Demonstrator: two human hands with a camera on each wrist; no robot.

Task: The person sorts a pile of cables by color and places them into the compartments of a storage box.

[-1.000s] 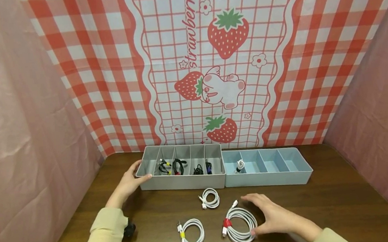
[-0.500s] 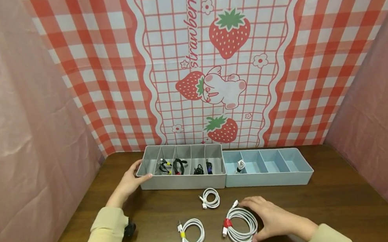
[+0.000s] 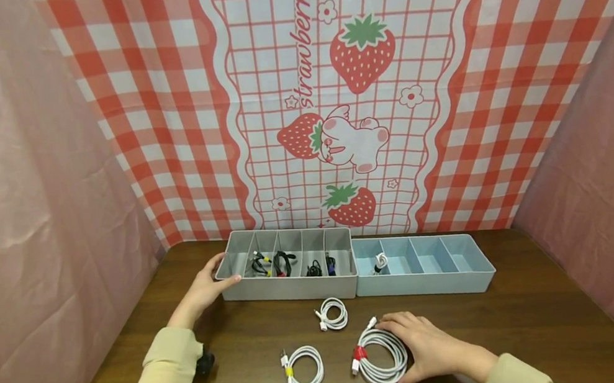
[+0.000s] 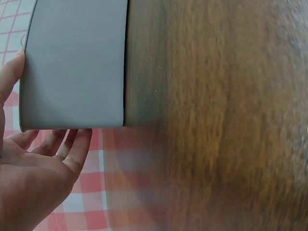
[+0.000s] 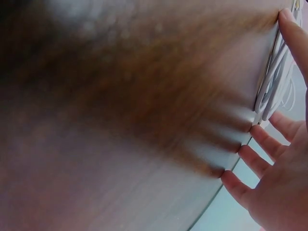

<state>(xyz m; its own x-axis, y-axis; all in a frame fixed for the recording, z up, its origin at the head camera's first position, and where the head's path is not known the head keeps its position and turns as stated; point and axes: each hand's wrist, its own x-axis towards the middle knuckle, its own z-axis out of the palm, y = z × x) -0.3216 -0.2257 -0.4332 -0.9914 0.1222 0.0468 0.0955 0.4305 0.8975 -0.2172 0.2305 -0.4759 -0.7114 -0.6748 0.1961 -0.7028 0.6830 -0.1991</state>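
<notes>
My left hand [image 3: 202,292] rests against the left end of a grey divided box [image 3: 294,287], thumb on its front rim and fingers spread along the end wall [image 4: 74,72]. Near the front of the table, my right hand [image 3: 431,348] arches beside a large coiled white cable [image 3: 393,348] with a red tie. Its thumb is at the coil's lower edge and its fingertips are at the upper right, touching the tabletop in the right wrist view. A coiled white cable [image 3: 319,374] with a yellow tie lies to the left, and a smaller white coil [image 3: 345,315] lies behind.
Several black cables [image 3: 283,262] lie in the grey box's compartments. A light blue divided box [image 3: 423,284] adjoins it on the right, with a white cable [image 3: 380,262] in its leftmost compartment. A checked strawberry cloth [image 3: 274,95] hangs behind the wooden table [image 3: 245,348].
My right hand has come lower and closer round the red-tied cable, its thumb and fingertips now at the coil's edge. My left hand and the boxes have stayed put.
</notes>
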